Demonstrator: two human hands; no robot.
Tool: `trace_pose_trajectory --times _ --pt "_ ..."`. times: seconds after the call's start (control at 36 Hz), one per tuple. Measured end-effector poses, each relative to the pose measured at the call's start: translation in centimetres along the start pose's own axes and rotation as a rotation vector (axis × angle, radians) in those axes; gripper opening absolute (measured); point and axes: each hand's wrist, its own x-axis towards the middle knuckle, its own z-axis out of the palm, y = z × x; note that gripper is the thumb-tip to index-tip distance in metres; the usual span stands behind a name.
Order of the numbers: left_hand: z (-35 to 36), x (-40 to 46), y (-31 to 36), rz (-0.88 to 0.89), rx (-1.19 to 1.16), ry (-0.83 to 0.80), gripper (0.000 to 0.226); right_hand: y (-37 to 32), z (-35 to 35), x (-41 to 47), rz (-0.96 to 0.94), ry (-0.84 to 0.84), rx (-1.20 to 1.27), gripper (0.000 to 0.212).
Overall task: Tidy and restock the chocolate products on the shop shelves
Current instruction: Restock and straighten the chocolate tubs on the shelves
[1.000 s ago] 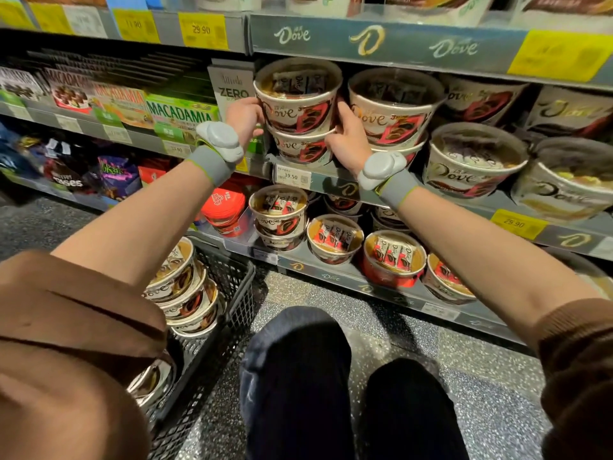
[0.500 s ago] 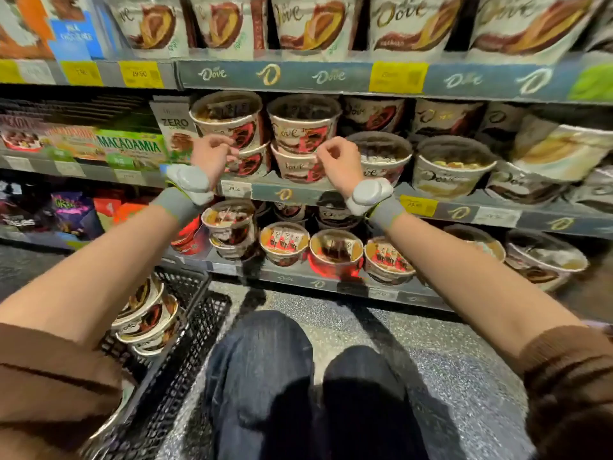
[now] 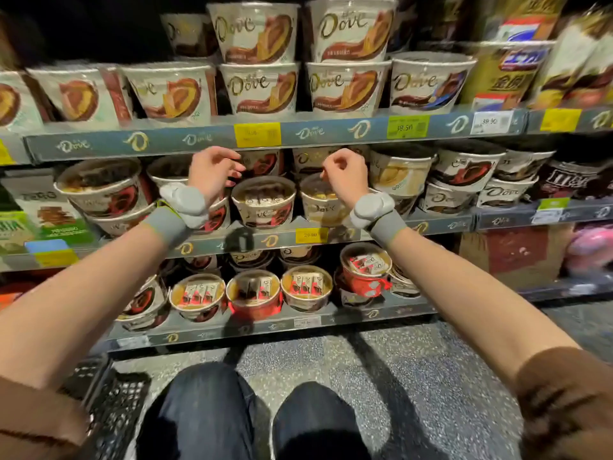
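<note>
Dove chocolate tubs fill three shelves in front of me. On the middle shelf (image 3: 441,224) a front tub (image 3: 263,204) stands between my two hands, with a second tub (image 3: 320,207) to its right. My left hand (image 3: 212,171) hovers just above and left of the front tub, fingers loosely curled, holding nothing. My right hand (image 3: 345,174) hovers above the second tub with curled fingers and holds nothing. Stacked tubs (image 3: 102,194) sit at the left of the same shelf.
The top shelf (image 3: 212,141) carries upright Dove tubs (image 3: 260,88). The bottom shelf (image 3: 265,327) holds several smaller tubs (image 3: 306,288). A black basket (image 3: 116,403) stands on the floor at lower left. My knees (image 3: 252,416) are below. Boxed chocolate (image 3: 43,207) sits far left.
Both hands have let go of the stacked tubs and lifted away from them. The view has tilted up and shifted right, so the top shelf now shows.
</note>
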Motion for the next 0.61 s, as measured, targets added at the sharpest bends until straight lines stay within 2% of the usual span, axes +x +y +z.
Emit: trace_pose_trajectory --times 0.19,0.42,0.53,0.61 --pt "2.2 1.4 3.7 0.031 0.015 -0.069 0.027 -1.1 -2.8 1.8 -0.090 0.050 0.004 0.011" --pt "4.3 2.3 4.1 0.074 0.100 -0.076 0.021 0.0 -4.6 2.4 -0.088 0.041 0.014 0.013" --pt "7.3 2.2 4.2 0.078 0.053 -0.125 0.030 0.7 -7.1 2.0 -0.059 0.082 0.008 0.025" --pt "9.4 2.2 4.0 0.076 0.034 -0.164 0.031 1.6 -9.0 1.6 -0.037 0.100 0.001 0.019"
